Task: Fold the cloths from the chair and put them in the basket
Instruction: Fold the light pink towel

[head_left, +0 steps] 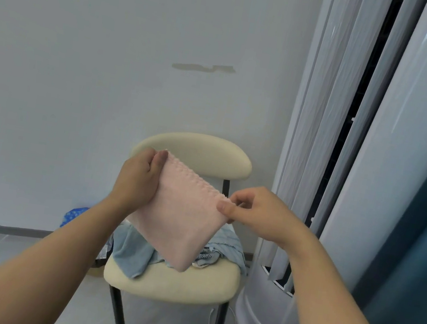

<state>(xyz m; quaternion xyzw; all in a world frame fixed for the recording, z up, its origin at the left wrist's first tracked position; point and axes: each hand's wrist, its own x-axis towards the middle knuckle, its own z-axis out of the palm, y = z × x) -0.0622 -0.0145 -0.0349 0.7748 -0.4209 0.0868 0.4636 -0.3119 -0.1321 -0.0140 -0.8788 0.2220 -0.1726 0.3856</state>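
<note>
Left hand (137, 177), right hand (257, 211) cover pink cloth's (182, 221) corners.

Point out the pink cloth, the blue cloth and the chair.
pink cloth (182, 224), head view, middle of its face.
blue cloth (132, 253), head view, fold on the seat.
chair (196, 153), head view, backrest.

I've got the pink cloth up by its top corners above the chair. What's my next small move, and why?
Probably bring the right hand across to the left hand, halving the pink textured cloth. Each hand pinches one top corner, and the cloth hangs spread between them above the cream padded chair, so it should fold freely. No basket is in view.
</note>
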